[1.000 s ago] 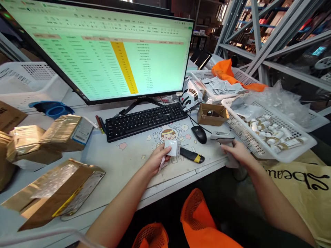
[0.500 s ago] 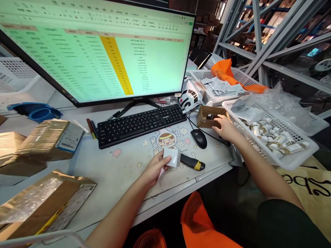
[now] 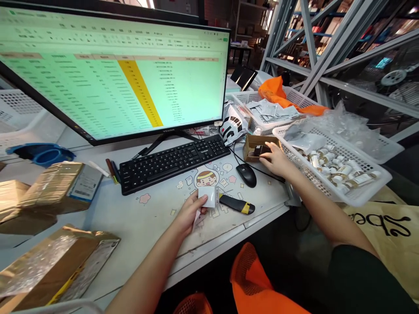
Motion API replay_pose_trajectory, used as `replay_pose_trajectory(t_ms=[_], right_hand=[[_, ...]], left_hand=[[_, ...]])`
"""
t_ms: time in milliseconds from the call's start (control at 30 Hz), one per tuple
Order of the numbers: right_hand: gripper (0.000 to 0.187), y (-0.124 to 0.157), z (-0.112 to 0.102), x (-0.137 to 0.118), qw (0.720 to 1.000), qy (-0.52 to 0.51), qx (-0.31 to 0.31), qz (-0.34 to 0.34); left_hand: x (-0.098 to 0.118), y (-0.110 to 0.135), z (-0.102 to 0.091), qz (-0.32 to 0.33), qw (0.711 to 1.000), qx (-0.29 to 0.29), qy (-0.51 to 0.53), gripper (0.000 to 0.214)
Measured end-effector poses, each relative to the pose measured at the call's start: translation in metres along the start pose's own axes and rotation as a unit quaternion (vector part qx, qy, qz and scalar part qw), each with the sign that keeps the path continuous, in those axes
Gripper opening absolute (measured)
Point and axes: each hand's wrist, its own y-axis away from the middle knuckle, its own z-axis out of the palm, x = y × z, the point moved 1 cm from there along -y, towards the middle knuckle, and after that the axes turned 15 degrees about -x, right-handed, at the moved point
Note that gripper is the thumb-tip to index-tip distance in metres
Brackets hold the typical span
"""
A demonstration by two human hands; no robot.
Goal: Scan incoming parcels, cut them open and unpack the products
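Observation:
My left hand (image 3: 189, 212) rests on the desk and grips a small white box (image 3: 208, 196) upright between thumb and fingers. A thin slip of paper sticks out below that hand. My right hand (image 3: 274, 158) reaches into a small open cardboard box (image 3: 252, 142) beside the mouse (image 3: 246, 174), its fingers curled on a dark item (image 3: 258, 150) inside. A black and yellow utility knife (image 3: 236, 204) lies just right of the white box.
A black keyboard (image 3: 170, 161) sits under a large monitor (image 3: 111, 74) showing a spreadsheet. White baskets (image 3: 360, 192) at the right hold small bottles and packets. Gold-wrapped parcels (image 3: 55, 187) lie at the left. An orange mesh item (image 3: 258, 283) hangs below the desk edge.
My right hand left the desk's right edge by the scanner and moved up into the small cardboard box. My left hand kept holding the white box.

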Motion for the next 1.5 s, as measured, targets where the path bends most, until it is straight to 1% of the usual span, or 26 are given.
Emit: replay_pose_trajectory(t_ms=[100,167,200,267,333,367,400,433,467,500,533,567,600,633,700,767,867,933,1000,1067,1133,1233,1300,1333,1433,1500], right_hand=[[0.039,-0.016,-0.019,-0.004,0.996,-0.022,-0.078,0.022],[0.041,-0.019,-0.029,-0.007,0.992,-0.037,-0.112,0.044],[0.04,-0.016,-0.033,-0.011,0.992,-0.045,-0.107,0.048],[0.037,-0.004,-0.033,-0.031,0.996,-0.07,-0.05,0.021],[0.043,0.017,-0.024,-0.067,0.992,-0.114,0.012,-0.053],[0.05,0.029,-0.015,-0.09,0.985,-0.141,0.019,-0.098],[0.061,0.042,-0.005,-0.113,0.976,-0.172,-0.004,-0.131],[0.071,0.053,0.006,-0.136,0.969,-0.199,-0.04,-0.141],[0.076,0.063,0.017,-0.156,0.96,-0.226,-0.087,-0.143],[0.072,0.07,0.027,-0.174,0.949,-0.253,-0.13,-0.138],[0.063,0.074,0.035,-0.188,0.939,-0.274,-0.16,-0.13],[0.051,0.075,0.04,-0.198,0.933,-0.289,-0.173,-0.125],[0.042,0.073,0.044,-0.205,0.932,-0.295,-0.169,-0.123],[0.035,0.071,0.047,-0.209,0.938,-0.288,-0.149,-0.12],[0.03,0.065,0.048,-0.213,0.959,-0.243,-0.095,-0.11],[0.027,0.063,0.05,-0.22,0.971,-0.203,-0.073,-0.105],[0.02,0.064,0.058,-0.239,0.965,-0.204,-0.094,-0.136],[0.022,0.065,0.065,-0.252,0.962,-0.204,-0.1,-0.15],[0.028,0.065,0.071,-0.262,0.968,-0.184,-0.096,-0.141],[0.035,0.064,0.075,-0.269,0.973,-0.167,-0.091,-0.132],[0.04,0.066,0.076,-0.274,0.973,-0.167,-0.091,-0.133],[0.046,0.07,0.077,-0.281,0.964,-0.201,-0.107,-0.14],[0.049,0.07,0.077,-0.284,0.957,-0.23,-0.121,-0.126],[0.051,0.069,0.078,-0.285,0.955,-0.244,-0.13,-0.111],[0.058,0.062,0.082,-0.284,0.948,-0.282,-0.131,-0.066],[0.062,0.056,0.087,-0.282,0.944,-0.305,-0.112,-0.052]], left_hand=[[0.002,-0.001,-0.002,-0.001,1.0,0.004,-0.003,0.068],[0.003,-0.002,-0.004,0.004,1.0,0.007,-0.004,0.066],[0.003,-0.003,-0.004,0.008,1.0,0.009,-0.004,0.065],[0.003,-0.003,-0.003,0.016,1.0,0.012,0.001,0.062],[0.0,-0.002,0.0,0.02,1.0,0.005,0.009,0.061],[-0.001,-0.001,0.001,0.023,1.0,-0.001,0.013,0.062],[-0.003,0.0,0.003,0.03,0.999,-0.01,0.014,0.065],[-0.005,0.001,0.005,0.037,0.999,-0.021,0.013,0.067],[-0.007,0.002,0.007,0.045,0.998,-0.034,0.006,0.069],[-0.009,0.003,0.008,0.052,0.998,-0.046,-0.004,0.07],[-0.01,0.003,0.008,0.06,0.996,-0.057,-0.017,0.07],[-0.012,0.003,0.008,0.07,0.995,-0.063,-0.028,0.07],[-0.013,0.002,0.008,0.084,0.994,-0.059,-0.034,0.069],[-0.013,0.001,0.007,0.105,0.993,-0.041,-0.035,0.067],[-0.013,-0.001,0.004,0.156,0.987,0.024,-0.022,0.063],[-0.011,-0.004,0.002,0.194,0.977,0.089,0.009,0.059],[-0.008,-0.006,0.003,0.199,0.969,0.125,0.077,0.058],[-0.007,-0.005,0.004,0.199,0.962,0.156,0.102,0.061],[-0.006,-0.003,0.002,0.209,0.953,0.196,0.098,0.065],[-0.006,-0.002,-0.002,0.221,0.947,0.221,0.075,0.068],[-0.006,-0.001,-0.005,0.229,0.945,0.23,0.046,0.069],[-0.004,0.0,-0.008,0.25,0.935,0.251,0.003,0.067],[-0.001,0.001,-0.007,0.275,0.924,0.265,-0.018,0.063],[0.001,0.003,-0.006,0.288,0.921,0.262,-0.023,0.061],[0.002,0.007,-0.001,0.308,0.927,0.209,-0.036,0.058],[0.0,0.011,0.001,0.294,0.934,0.183,-0.085,0.062]])
